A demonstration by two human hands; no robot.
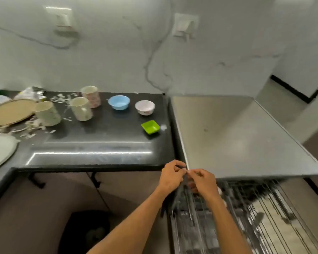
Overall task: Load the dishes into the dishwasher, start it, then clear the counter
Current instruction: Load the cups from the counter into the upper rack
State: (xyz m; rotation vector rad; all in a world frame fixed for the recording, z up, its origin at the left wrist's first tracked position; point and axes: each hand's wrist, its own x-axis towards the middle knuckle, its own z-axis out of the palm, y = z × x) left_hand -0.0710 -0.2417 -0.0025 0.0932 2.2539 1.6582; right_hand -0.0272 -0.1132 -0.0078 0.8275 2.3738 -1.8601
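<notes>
My left hand (171, 176) and my right hand (203, 180) meet at the front left corner of the steel dishwasher top (233, 136), fingers curled; both pinch something thin and dark that blur hides. Below them the wire dishwasher rack (246, 208) is pulled out. On the black counter (99, 143) stand three cups (81, 109), a blue bowl (119, 102), a white bowl (145, 106) and a green square dish (150, 126). A tan plate (9, 111) and a pale plate (0, 151) lie at the left.
White scraps (31, 127) litter the counter's left half beside crumpled wrappers (28, 93). A dark round bin (86, 231) sits on the floor under the counter. A cable (151, 61) runs down the wall from a socket (185, 24).
</notes>
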